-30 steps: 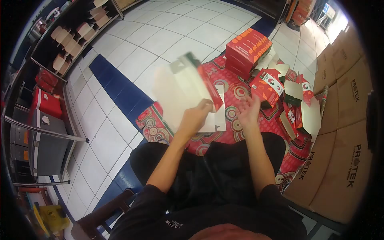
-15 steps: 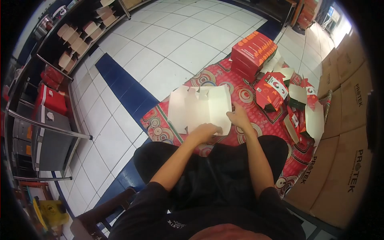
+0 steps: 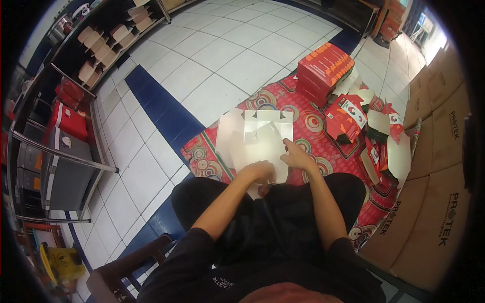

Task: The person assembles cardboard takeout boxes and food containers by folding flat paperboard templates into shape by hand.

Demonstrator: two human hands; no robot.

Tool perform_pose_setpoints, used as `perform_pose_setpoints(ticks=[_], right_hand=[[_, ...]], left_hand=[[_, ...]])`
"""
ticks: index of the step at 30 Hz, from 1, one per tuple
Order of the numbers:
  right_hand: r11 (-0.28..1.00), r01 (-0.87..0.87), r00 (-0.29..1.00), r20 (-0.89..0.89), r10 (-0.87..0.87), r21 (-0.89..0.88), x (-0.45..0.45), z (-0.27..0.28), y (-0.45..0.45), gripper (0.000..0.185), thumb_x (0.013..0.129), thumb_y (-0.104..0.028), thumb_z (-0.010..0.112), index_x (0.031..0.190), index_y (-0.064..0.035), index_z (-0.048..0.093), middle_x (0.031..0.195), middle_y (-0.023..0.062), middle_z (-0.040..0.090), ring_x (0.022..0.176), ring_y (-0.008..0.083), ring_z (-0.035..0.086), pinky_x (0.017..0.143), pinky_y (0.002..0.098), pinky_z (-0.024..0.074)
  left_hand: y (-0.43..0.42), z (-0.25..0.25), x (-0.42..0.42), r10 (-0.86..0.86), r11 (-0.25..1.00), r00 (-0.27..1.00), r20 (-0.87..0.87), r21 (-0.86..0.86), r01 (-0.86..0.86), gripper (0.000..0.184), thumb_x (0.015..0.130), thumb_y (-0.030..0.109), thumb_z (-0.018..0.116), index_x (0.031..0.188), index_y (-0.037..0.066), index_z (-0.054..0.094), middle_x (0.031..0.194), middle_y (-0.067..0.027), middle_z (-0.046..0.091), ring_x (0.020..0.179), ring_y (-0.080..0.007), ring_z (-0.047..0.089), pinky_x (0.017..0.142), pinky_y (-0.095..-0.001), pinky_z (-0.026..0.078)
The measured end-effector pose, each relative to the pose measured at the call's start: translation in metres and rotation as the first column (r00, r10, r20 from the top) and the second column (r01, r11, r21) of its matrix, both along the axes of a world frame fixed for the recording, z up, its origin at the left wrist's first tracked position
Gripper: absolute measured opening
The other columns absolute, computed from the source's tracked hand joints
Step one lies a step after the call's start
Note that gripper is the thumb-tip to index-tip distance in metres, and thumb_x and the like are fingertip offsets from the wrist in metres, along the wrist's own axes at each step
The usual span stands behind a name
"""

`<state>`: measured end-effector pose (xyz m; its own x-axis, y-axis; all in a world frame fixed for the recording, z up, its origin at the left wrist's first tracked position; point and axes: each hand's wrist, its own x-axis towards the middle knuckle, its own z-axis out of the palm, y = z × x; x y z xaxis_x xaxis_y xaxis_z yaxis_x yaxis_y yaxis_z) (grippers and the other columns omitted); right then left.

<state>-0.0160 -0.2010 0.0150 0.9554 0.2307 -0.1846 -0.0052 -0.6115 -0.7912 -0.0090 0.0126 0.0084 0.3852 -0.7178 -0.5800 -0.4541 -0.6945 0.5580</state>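
A partly folded cardboard box (image 3: 257, 150), its white inside facing up, lies before my lap on a red patterned cloth (image 3: 308, 121). My left hand (image 3: 258, 172) is closed at the box's near edge, fingers curled over the card. At the right side, my right hand (image 3: 297, 155) pinches the box's edge between thumb and fingers. The far side has notched flaps standing up. A white panel spreads out to the left, and the fingertips of my left hand are partly hidden.
A stack of red boxes (image 3: 325, 72) stands at the cloth's far right. Several loose red cartons (image 3: 346, 116) lie nearer. Brown PROTEK boxes (image 3: 429, 202) line the right side. A metal rack (image 3: 65, 156) and shelves of opened cartons (image 3: 98, 50) are at left.
The box's white panel has tipped toward me and folded, so the notched far flaps show more. My right hand has moved slightly inward and nearer to me with the box edge.
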Motion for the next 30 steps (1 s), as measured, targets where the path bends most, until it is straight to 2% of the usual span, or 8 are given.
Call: perform_pose_setpoints(ticks=[5,8,10,16,23,26,29,30], right_hand=[[0.994,-0.094,0.995,-0.015,0.095,0.054,-0.003,-0.007,0.006,0.058,0.085,-0.016,0.071,0.137,0.0046,0.057,0.112,0.0304,0.074,0.105,0.0457,0.074,0.093,0.0494,0.0584],[0.998,-0.068,0.998,-0.011,0.068,0.005,-0.001,-0.012,0.008,0.059,0.085,-0.016,0.071,0.139,0.0038,0.056,0.113,0.03,0.074,0.105,0.0455,0.074,0.092,0.0492,0.0583],[0.998,-0.057,0.998,-0.022,0.056,-0.039,-0.001,-0.013,0.006,0.06,0.086,-0.018,0.071,0.14,0.0031,0.056,0.113,0.0303,0.073,0.105,0.0454,0.074,0.092,0.049,0.0582],[0.995,-0.099,0.994,-0.047,0.098,-0.012,-0.004,-0.009,0.011,0.064,0.087,-0.02,0.071,0.143,0.0044,0.054,0.115,0.0304,0.073,0.106,0.0449,0.074,0.094,0.048,0.058],[0.995,-0.098,0.992,-0.077,0.098,0.004,-0.002,-0.011,0.01,0.065,0.087,-0.02,0.071,0.143,0.0066,0.054,0.118,0.0317,0.073,0.11,0.0452,0.073,0.097,0.0477,0.0575],[0.992,-0.126,0.988,-0.088,0.126,0.012,0.001,-0.024,0.009,0.067,0.086,-0.02,0.071,0.144,0.0071,0.054,0.121,0.0321,0.072,0.113,0.0458,0.072,0.098,0.0477,0.057],[0.99,-0.128,0.99,-0.051,0.131,0.063,0.004,-0.028,0.004,0.067,0.086,-0.017,0.069,0.147,0.0063,0.052,0.123,0.0303,0.071,0.116,0.0442,0.071,0.1,0.0478,0.0567],[0.979,-0.076,0.997,0.017,0.074,0.191,0.002,-0.013,0.001,0.065,0.087,-0.013,0.068,0.146,0.0062,0.052,0.123,0.0293,0.071,0.116,0.0431,0.071,0.101,0.0472,0.0563]], left_hand=[[-0.007,0.006,-0.004,0.005,0.995,0.995,0.099,0.103,-0.015,0.053,0.063,0.016,0.097,0.114,0.007,0.085,0.108,-0.0084,0.085,0.101,-0.0265,0.08,0.089,-0.038,0.063],[-0.005,0.002,0.0,0.005,0.999,1.0,0.016,0.052,-0.006,0.048,0.065,0.017,0.098,0.11,0.005,0.085,0.106,-0.0093,0.085,0.098,-0.0256,0.08,0.088,-0.0364,0.063],[-0.004,0.004,0.001,0.054,0.998,0.987,-0.15,0.031,-0.05,0.047,0.065,0.019,0.098,0.108,0.005,0.085,0.105,-0.0087,0.085,0.094,-0.0245,0.08,0.085,-0.036,0.063],[-0.01,0.012,-0.004,0.049,0.996,0.993,-0.11,0.08,-0.041,0.053,0.066,0.023,0.1,0.111,0.002,0.084,0.105,-0.0091,0.084,0.086,-0.0226,0.078,0.078,-0.0352,0.063],[-0.006,0.007,-0.002,0.05,0.998,0.986,-0.162,0.032,-0.045,0.061,0.065,0.025,0.101,0.117,0.001,0.081,0.107,-0.009,0.084,0.089,-0.024,0.079,0.08,-0.036,0.063],[-0.008,-0.001,-0.004,-0.014,0.998,1.0,-0.025,0.054,0.015,0.063,0.065,0.026,0.102,0.118,0.0,0.08,0.106,-0.0091,0.084,0.093,-0.0244,0.078,0.085,-0.0372,0.062],[-0.001,0.003,0.001,-0.053,0.998,0.998,-0.02,-0.031,0.053,0.067,0.065,0.028,0.103,0.122,0.002,0.078,0.109,-0.0107,0.082,0.096,-0.0248,0.078,0.088,-0.0384,0.062],[0.007,0.013,0.006,0.05,0.98,0.997,-0.06,-0.189,-0.061,0.069,0.065,0.028,0.103,0.123,0.003,0.076,0.111,-0.011,0.08,0.097,-0.0246,0.077,0.089,-0.0387,0.062]])
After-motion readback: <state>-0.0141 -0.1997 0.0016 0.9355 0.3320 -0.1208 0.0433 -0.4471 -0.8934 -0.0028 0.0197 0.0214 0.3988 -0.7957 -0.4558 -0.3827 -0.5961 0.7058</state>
